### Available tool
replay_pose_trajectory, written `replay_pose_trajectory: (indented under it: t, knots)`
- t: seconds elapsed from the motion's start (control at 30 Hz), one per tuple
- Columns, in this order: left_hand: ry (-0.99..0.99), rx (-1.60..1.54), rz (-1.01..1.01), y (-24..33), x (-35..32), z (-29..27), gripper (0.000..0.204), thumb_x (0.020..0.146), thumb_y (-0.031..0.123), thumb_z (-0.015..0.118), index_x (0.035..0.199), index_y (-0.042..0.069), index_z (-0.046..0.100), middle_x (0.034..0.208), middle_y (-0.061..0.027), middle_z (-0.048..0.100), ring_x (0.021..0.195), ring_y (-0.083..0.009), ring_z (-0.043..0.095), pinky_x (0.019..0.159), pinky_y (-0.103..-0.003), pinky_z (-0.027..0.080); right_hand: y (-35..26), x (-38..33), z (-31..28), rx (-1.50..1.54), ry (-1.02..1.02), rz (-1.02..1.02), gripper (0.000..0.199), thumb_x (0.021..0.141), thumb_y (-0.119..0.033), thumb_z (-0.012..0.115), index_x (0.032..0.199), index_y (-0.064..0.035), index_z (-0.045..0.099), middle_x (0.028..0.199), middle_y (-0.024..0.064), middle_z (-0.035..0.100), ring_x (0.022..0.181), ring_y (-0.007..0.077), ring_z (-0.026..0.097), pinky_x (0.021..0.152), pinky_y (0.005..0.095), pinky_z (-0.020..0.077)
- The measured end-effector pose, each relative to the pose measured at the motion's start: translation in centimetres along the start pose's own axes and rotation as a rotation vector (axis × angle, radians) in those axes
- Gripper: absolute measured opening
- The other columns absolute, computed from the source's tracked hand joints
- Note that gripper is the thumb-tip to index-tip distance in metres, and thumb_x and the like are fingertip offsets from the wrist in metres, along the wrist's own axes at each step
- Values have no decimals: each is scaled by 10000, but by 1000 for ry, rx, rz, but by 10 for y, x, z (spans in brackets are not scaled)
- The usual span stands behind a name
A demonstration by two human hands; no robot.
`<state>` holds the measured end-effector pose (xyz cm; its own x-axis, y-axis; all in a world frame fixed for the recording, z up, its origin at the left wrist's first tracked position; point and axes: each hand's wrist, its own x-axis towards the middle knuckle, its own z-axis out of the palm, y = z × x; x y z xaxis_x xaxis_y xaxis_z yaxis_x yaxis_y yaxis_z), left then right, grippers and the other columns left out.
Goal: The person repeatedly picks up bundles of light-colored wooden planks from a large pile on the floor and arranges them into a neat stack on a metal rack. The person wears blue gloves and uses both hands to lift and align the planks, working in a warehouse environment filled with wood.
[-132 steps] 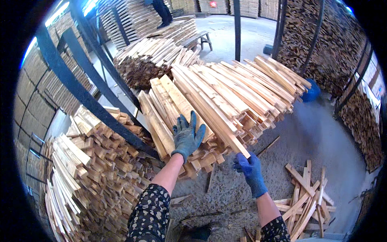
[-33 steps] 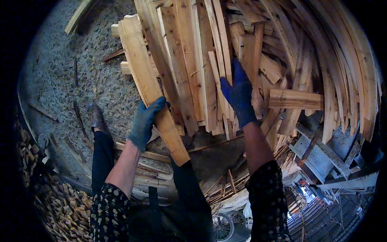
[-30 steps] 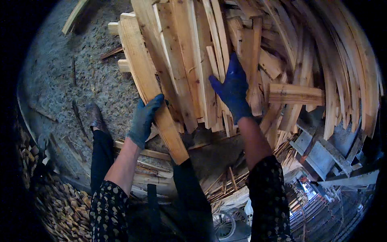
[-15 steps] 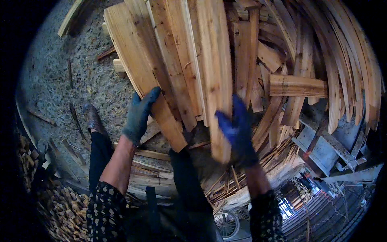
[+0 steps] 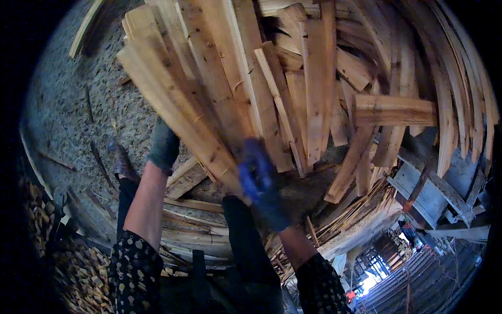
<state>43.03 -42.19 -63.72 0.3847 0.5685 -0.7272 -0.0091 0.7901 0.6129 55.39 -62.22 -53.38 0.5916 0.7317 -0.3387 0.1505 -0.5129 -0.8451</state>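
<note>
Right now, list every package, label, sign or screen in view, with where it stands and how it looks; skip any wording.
None can be made out: no package, label, sign or screen shows.
In view instead: pale wooden slats, piled across the top and right.
Left hand, dark green glove, under the slats.
Right hand, blue glove, blurred, at the slat ends.

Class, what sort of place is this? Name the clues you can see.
Probably a timber yard or sawmill shed: a big heap of rough wooden slats, sawdust-strewn ground, and gloved hands, left and right, lifting boards.
</note>
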Motion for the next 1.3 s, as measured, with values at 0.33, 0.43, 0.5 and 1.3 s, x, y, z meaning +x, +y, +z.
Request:
replay_pose_trajectory:
  t: [0.33, 0.43, 0.5, 1.3]
  knots:
    - [176, -32, -5, 17, -17, 41, 602, 963, 374, 510, 1422, 47, 300, 1391, -113, 406, 1256, -208, 408, 1058, -343, 334, 87, 70, -76, -432, 183, -62, 563, 850, -196, 625, 1335, 17, 433, 1290, 220, 510, 1183, 371, 499, 1012, 433, 394]
    - [162, 121, 6, 13, -10, 34, 659, 929, 404, 576, 1401, 30, 307, 1346, -140, 444, 1212, -209, 452, 1023, -339, 373, 83, 76, -76, -488, 160, 11, 529, 857, -192, 595, 1323, 7, 444, 1282, 246, 501, 1178, 410, 487, 1002, 452, 396]
    - [134, 249, 57, 17, -9, 33, 594, 955, 393, 538, 1386, 40, 333, 1321, -112, 481, 1208, -216, 467, 1029, -344, 375, 80, 82, -75, -549, 138, -10, 497, 868, -178, 573, 1318, -6, 452, 1242, 248, 520, 1136, 413, 508, 965, 449, 419]
    - [138, 256, 30, 17, -11, 33, 609, 926, 360, 596, 1381, 56, 328, 1295, -113, 493, 1168, -221, 488, 1001, -341, 394, -9, 128, -105, -603, 34, -76, 283, 808, -198, 688, 1011, -25, 595, 773, 158, 617, 668, 333, 606, 588, 422, 483]
